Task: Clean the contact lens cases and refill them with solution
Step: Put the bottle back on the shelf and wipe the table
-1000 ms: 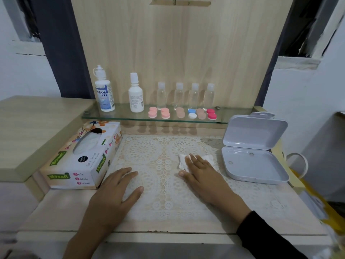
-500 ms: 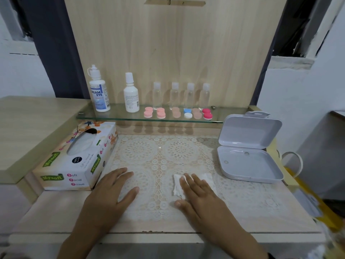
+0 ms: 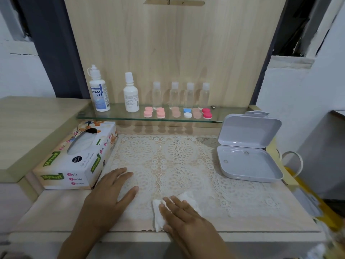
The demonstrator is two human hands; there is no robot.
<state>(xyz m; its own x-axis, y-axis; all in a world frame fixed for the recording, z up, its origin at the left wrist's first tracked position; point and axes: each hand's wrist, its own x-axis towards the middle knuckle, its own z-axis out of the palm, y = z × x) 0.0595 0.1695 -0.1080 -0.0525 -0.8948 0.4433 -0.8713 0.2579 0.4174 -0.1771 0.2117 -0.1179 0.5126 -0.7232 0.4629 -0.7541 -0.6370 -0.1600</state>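
Observation:
Several contact lens cases [image 3: 177,113] in pink, beige, blue-white and red sit in a row on the glass shelf [image 3: 115,116]. To their left stand a Dream Eye solution bottle [image 3: 99,92] and a plain white bottle [image 3: 131,96]. My right hand [image 3: 186,219] lies flat, fingers stretched, on a crumpled white tissue [image 3: 157,215] near the front edge of the lace mat [image 3: 177,152]. Resting palm down on the mat beside the tissue box is my left hand [image 3: 110,199], holding nothing.
Several small clear bottles [image 3: 174,95] stand behind the cases. A tissue box [image 3: 78,157] lies at the left of the mat. An open grey plastic box [image 3: 246,156] sits at the right. A yellow bag [image 3: 317,202] hangs past the table's right edge.
My right hand has dragged the tissue across the mat toward me, from beside the grey box to the front edge. My left hand has stayed in place.

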